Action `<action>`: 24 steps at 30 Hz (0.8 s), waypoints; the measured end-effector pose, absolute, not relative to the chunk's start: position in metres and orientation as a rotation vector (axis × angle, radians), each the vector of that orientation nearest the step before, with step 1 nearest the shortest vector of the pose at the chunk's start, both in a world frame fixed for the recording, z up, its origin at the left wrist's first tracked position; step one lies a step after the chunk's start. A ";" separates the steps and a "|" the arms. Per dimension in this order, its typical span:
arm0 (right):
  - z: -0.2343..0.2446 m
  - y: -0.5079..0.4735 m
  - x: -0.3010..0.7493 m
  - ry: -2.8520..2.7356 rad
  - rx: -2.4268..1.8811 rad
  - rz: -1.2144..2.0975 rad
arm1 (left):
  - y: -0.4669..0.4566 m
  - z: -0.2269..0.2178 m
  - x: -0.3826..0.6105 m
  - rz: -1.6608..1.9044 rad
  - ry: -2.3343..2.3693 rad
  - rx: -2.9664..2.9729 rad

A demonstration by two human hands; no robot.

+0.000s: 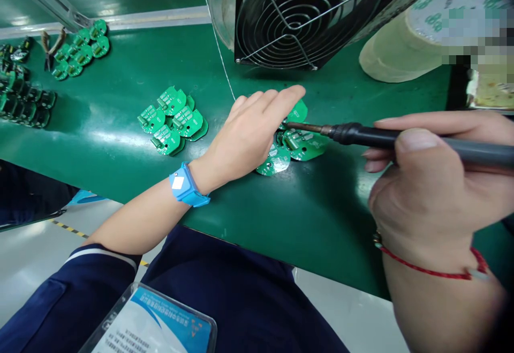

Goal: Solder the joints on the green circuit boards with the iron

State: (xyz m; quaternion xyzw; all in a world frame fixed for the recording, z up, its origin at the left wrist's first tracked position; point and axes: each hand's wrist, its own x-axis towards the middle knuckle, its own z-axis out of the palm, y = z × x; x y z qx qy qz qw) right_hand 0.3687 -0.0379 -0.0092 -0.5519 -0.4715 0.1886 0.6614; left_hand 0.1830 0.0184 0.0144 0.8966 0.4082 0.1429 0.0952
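My right hand [425, 181] is closed around the black handle of a soldering iron [385, 137], held level, its metal tip pointing left onto a small cluster of round green circuit boards [299, 144]. My left hand [251, 130] rests over the left part of that cluster, fingers stretched out together towards the far side and partly covering the boards. What its fingertips touch underneath is hidden. A blue strap [185, 184] sits on my left wrist, a red cord on the right one.
A second pile of green boards [172, 120] lies left of my left hand on the green belt [120, 144]. More boards [80, 47] and darker parts [24, 101] lie far left beside pliers. A wire-guarded fan [297, 15] stands behind, with a tape roll [421, 37] at far right.
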 end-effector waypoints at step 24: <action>0.002 -0.052 0.362 -1.294 -1.307 0.555 | 0.003 0.021 0.159 0.792 0.736 2.683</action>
